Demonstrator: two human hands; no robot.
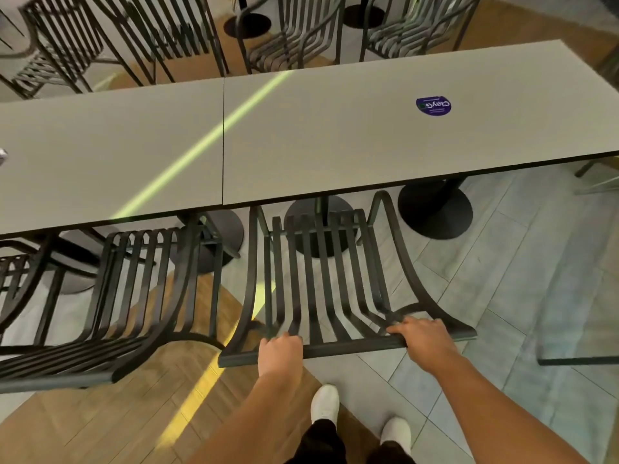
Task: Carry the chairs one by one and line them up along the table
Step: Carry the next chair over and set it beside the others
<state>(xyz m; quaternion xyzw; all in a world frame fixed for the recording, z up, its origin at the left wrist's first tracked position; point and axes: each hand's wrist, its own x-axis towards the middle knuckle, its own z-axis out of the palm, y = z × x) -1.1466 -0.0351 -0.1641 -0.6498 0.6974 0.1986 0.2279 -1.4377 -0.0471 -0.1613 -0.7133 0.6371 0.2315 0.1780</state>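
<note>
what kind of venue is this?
Likely a cafe or food court: long grey tables on round pedestal bases, matching black slatted metal chairs on both sides, a round purple sticker.

A round purple sticker [433,105] reading "ClayGo" lies upside down to you near the far right, crossed farther left by a slanting streak of yellow-green light [204,145]. Below you, grey floor tiles [522,262] meet herringbone wood flooring [110,416]. Your two white shoes [325,403] stand at that boundary, black trouser legs [321,443] above them.
</note>
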